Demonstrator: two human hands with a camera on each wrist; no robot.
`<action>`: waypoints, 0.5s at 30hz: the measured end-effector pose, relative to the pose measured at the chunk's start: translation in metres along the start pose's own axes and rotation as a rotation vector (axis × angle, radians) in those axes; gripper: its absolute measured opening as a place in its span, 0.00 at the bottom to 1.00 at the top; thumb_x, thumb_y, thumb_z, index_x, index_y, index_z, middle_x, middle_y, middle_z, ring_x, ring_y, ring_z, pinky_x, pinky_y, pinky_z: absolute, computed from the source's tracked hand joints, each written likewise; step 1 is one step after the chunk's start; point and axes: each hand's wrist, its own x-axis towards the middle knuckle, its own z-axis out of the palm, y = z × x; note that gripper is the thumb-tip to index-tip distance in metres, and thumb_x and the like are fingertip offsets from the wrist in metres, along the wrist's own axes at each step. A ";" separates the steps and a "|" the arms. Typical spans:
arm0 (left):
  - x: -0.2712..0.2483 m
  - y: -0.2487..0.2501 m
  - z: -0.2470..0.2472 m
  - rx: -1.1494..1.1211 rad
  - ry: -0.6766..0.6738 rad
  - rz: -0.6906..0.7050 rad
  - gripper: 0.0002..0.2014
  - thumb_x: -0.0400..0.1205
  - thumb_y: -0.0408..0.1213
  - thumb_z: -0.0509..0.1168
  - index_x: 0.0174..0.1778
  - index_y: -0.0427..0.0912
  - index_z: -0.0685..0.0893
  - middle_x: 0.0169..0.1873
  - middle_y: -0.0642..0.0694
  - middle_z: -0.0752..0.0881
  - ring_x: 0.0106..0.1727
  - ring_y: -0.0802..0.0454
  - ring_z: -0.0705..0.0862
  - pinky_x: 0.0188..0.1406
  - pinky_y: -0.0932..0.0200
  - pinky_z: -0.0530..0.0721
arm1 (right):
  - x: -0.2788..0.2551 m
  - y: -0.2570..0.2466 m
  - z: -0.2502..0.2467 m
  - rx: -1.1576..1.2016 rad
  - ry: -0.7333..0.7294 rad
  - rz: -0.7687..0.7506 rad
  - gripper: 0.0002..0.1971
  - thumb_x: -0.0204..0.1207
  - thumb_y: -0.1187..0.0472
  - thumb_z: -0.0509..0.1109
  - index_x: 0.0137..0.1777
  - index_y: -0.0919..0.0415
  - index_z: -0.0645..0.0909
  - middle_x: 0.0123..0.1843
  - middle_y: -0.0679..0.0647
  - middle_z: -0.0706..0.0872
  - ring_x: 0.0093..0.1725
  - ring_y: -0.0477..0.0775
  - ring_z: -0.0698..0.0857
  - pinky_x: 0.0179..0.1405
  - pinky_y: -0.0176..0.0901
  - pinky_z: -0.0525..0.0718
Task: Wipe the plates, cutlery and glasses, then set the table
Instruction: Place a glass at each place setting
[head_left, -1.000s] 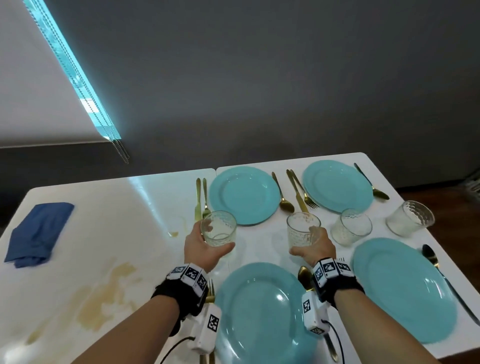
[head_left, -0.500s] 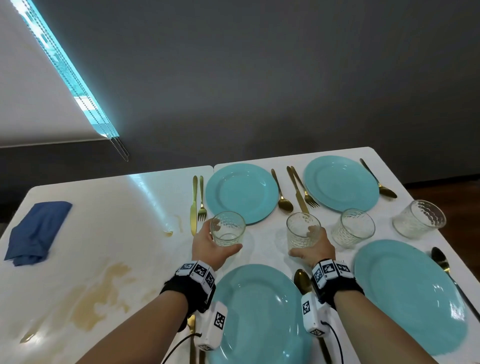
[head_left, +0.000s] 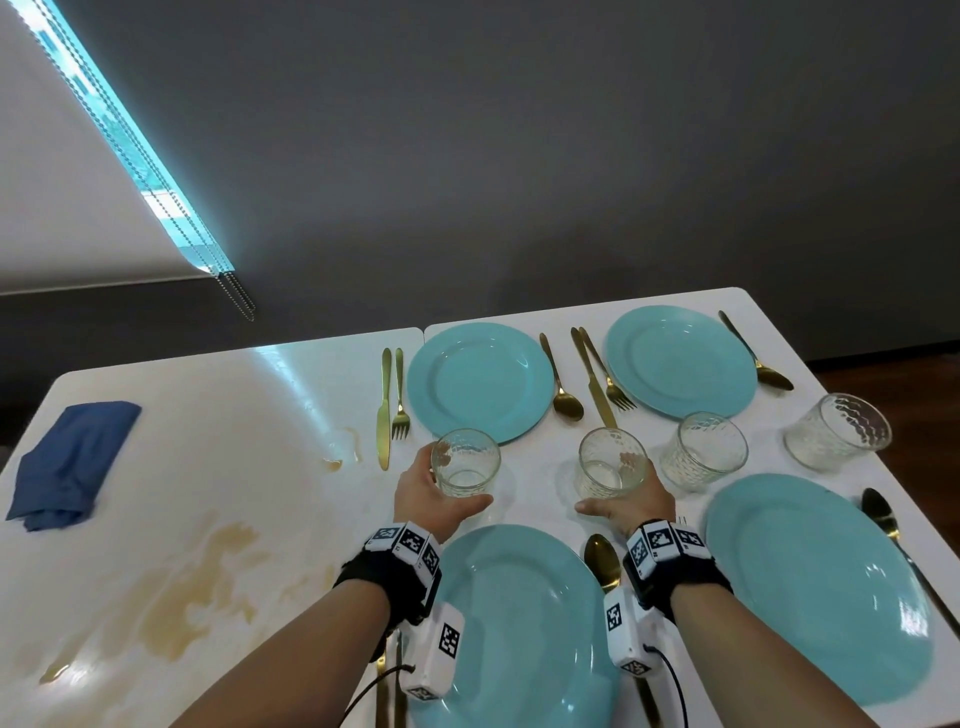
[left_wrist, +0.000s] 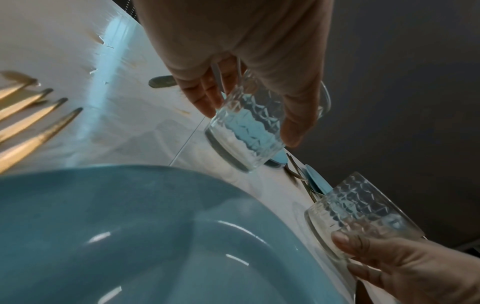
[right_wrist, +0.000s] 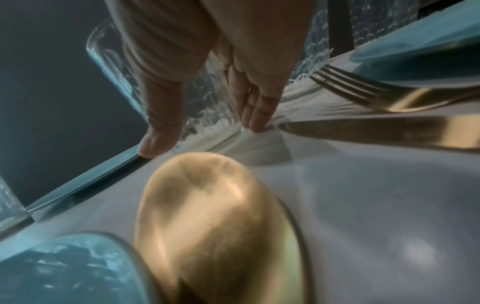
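Observation:
My left hand (head_left: 448, 488) grips a clear patterned glass (head_left: 465, 462) just below the far left teal plate (head_left: 480, 382). In the left wrist view its fingers (left_wrist: 205, 98) and thumb wrap that glass (left_wrist: 246, 133), whose base is at the table. My right hand (head_left: 612, 487) grips a second glass (head_left: 610, 462) beside a gold knife (head_left: 592, 384). Two more glasses (head_left: 704, 452) (head_left: 836, 431) stand to the right. Other teal plates lie far right (head_left: 680, 361), near left (head_left: 519, 623) and near right (head_left: 815, 582), with gold cutlery between them.
A folded blue cloth (head_left: 72, 462) lies at the far left of the white table (head_left: 234, 415). Brownish spill stains (head_left: 197, 587) spread over the left half. A gold spoon (head_left: 602, 561) lies under my right wrist. A dark wall stands behind the table.
My left hand has carried its glass a little to the right, to the near edge of the far left plate. The right hand and its glass have hardly moved.

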 end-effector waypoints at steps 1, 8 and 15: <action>0.000 -0.001 0.001 0.003 -0.001 0.003 0.40 0.59 0.34 0.84 0.67 0.43 0.75 0.54 0.48 0.84 0.51 0.54 0.80 0.51 0.65 0.74 | 0.000 0.001 0.000 -0.002 0.002 0.009 0.51 0.48 0.64 0.88 0.73 0.60 0.68 0.73 0.58 0.77 0.73 0.61 0.74 0.73 0.47 0.70; 0.003 -0.007 0.006 0.034 0.001 0.014 0.40 0.59 0.34 0.84 0.67 0.43 0.76 0.57 0.45 0.85 0.52 0.54 0.80 0.51 0.65 0.75 | 0.003 0.002 -0.001 -0.014 -0.007 0.040 0.49 0.48 0.65 0.88 0.71 0.61 0.69 0.70 0.59 0.79 0.71 0.62 0.75 0.73 0.50 0.73; 0.004 -0.012 0.014 0.057 -0.001 -0.003 0.41 0.58 0.35 0.84 0.67 0.45 0.75 0.60 0.46 0.84 0.59 0.49 0.81 0.55 0.64 0.74 | 0.002 0.000 -0.009 -0.096 -0.020 0.024 0.49 0.54 0.68 0.85 0.75 0.59 0.64 0.72 0.59 0.76 0.72 0.62 0.74 0.70 0.48 0.73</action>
